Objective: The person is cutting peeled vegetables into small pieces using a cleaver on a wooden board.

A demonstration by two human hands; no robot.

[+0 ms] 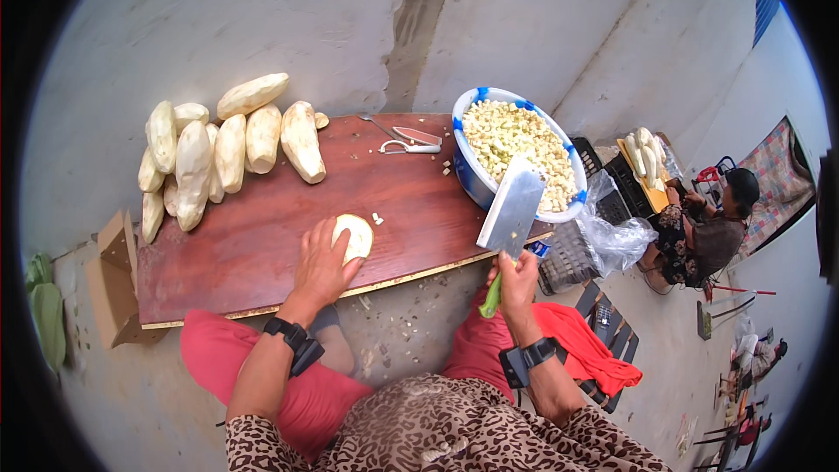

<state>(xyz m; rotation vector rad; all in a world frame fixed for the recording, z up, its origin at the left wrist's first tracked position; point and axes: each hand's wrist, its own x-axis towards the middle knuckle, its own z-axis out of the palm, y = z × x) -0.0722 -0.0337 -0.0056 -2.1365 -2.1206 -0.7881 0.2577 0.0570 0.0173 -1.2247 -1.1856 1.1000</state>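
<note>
A thick round piece of peeled pale root vegetable [355, 239] lies on the reddish-brown board table, its cut face turned to the right. My left hand [320, 264] grips it from the left side with fingers and thumb. My right hand [517, 278] is closed around the green handle of a cleaver [513, 207]. The broad blade points up and overlaps the near rim of a blue-and-white basin [473, 177] in view. Heaped in that basin are small pale cubes [516, 140]. Several cubes lie loose beside the root piece.
Whole peeled roots [232, 153] are piled at the table's [236, 253] far left. A white-handled peeler [411, 148] and a knife [418, 135] lie near the far edge. Dark crates [566, 258] and clear plastic [616, 236] stand right. Another person [708, 232] sits beyond, near more roots.
</note>
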